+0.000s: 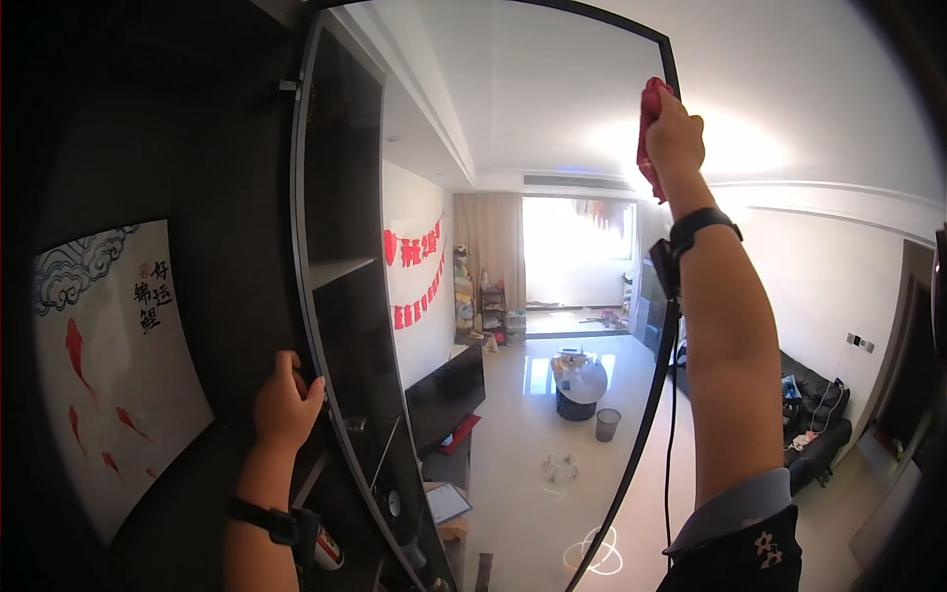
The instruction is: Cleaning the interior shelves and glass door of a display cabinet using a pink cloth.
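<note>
A tall glass cabinet door (533, 109) with a thin dark frame stands open in front of me, and the room shows through its pane. My right hand (678, 143) is raised to the door's upper right side, closed around a bunched red cloth (648, 148) at the glass beside the frame. Lower on the left, my left hand (286, 403) grips the door's left frame edge (308, 335), fingers curled and thumb against it. Both wrists wear black straps. A black cable (673, 424) hangs from the right wrist's device.
Dark cabinet shelves (340, 271) adjoin the door's left side. A koi picture (128, 365) leans inside the dark cabinet at left. Beyond the glass are a television (446, 395), a round white-topped object (579, 380) and a waste bin (608, 424). A black sofa (814, 409) stands at right.
</note>
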`<state>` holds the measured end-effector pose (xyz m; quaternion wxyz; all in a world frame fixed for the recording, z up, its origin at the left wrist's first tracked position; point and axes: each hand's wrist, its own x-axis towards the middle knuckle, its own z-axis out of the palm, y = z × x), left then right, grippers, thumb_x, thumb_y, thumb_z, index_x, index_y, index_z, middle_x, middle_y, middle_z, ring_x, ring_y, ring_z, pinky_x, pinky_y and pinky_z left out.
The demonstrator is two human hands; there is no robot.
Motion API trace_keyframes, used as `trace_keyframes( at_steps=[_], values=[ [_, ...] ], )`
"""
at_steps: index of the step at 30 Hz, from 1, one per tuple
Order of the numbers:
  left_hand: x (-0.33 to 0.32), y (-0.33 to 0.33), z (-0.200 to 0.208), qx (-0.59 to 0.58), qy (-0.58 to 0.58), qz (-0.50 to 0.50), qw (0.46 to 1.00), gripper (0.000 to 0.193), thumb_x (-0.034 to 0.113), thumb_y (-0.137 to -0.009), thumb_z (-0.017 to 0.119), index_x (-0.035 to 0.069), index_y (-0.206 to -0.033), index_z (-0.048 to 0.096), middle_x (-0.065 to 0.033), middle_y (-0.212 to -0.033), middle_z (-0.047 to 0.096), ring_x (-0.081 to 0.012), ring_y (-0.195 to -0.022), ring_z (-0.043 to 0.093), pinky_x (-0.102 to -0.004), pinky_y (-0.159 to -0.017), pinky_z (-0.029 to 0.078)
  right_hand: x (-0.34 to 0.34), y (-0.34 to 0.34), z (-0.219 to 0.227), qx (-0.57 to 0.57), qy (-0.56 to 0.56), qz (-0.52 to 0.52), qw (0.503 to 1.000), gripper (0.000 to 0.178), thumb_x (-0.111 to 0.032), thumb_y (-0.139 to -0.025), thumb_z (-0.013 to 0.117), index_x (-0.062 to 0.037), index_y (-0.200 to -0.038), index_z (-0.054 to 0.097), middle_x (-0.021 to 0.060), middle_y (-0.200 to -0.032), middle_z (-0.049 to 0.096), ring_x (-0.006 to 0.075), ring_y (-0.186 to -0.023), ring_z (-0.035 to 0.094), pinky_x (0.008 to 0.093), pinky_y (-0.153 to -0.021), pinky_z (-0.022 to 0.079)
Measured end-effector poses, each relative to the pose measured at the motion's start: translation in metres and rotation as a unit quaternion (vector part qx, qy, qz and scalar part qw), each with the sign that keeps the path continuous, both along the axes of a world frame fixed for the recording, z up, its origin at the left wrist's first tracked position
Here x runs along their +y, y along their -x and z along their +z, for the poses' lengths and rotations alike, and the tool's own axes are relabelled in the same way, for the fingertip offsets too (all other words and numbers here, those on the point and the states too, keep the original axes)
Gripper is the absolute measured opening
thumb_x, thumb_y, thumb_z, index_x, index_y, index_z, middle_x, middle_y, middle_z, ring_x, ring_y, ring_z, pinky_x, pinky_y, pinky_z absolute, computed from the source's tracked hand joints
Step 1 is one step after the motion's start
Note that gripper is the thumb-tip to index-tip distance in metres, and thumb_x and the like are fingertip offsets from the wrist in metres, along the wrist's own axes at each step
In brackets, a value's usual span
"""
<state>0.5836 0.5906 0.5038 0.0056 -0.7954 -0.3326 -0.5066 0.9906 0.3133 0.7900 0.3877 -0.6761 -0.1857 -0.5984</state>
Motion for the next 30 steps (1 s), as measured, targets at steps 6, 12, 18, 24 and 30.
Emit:
trace_keyframes(
  at_steps=[6,12,18,24,30],
  values=[
    [-0.004,0.002,0.002,0.015,-0.021,-0.001,1.000,0.036,0.020,-0.084,0.069,0.005,-0.108,0.048,-0.0066,-0.067,0.058,-0.0242,-0.061,0.061,-0.0373,-0.055,0.048,0.079,0.083,0.005,-0.178,-0.016,0.151,0.972,0.020,-0.017,-0.091,0.053,-0.0223,-0.110,0.059,0.0100,-0.107,0.067,0.0372,-0.101,0.058,0.0480,-0.081,0.050],
    [-0.013,-0.001,0.006,0.022,-0.013,0.026,0.999,0.035,0.021,-0.085,0.068,0.005,-0.109,0.048,-0.0070,-0.068,0.060,-0.0243,-0.063,0.064,-0.0362,-0.057,0.050,0.190,0.234,-0.062,-0.340,0.110,0.207,0.911,0.038,-0.015,-0.081,0.062,-0.0189,-0.119,0.059,0.0049,-0.115,0.061,0.0264,-0.101,0.058,0.0389,-0.071,0.051],
    [-0.006,0.001,0.005,0.022,0.002,0.004,1.000,0.035,0.021,-0.086,0.067,0.005,-0.109,0.047,-0.0065,-0.067,0.060,-0.0246,-0.062,0.064,-0.0364,-0.057,0.050,0.211,0.262,-0.110,-0.407,0.145,0.162,0.887,0.040,-0.023,-0.083,0.062,-0.0141,-0.122,0.058,0.0019,-0.121,0.056,0.0238,-0.101,0.055,0.0354,-0.069,0.049],
    [-0.004,-0.002,0.001,0.021,-0.004,0.006,1.000,0.034,0.020,-0.086,0.067,0.006,-0.109,0.047,-0.0071,-0.067,0.059,-0.0241,-0.060,0.063,-0.0359,-0.056,0.049,0.141,0.149,-0.077,-0.374,0.125,0.084,0.915,0.034,-0.023,-0.085,0.063,-0.0174,-0.118,0.055,0.0027,-0.121,0.055,0.0263,-0.091,0.058,0.0393,-0.066,0.050],
    [-0.005,0.001,0.001,-0.002,-0.041,-0.018,0.999,0.032,0.017,-0.087,0.067,0.005,-0.109,0.048,-0.0058,-0.065,0.058,-0.0205,-0.056,0.060,-0.0332,-0.053,0.048,0.014,0.022,-0.109,-0.180,0.030,-0.016,0.983,0.039,-0.013,-0.090,0.054,-0.0182,-0.128,0.052,0.0050,-0.135,0.052,0.0340,-0.104,0.058,0.0454,-0.084,0.053]
  ],
)
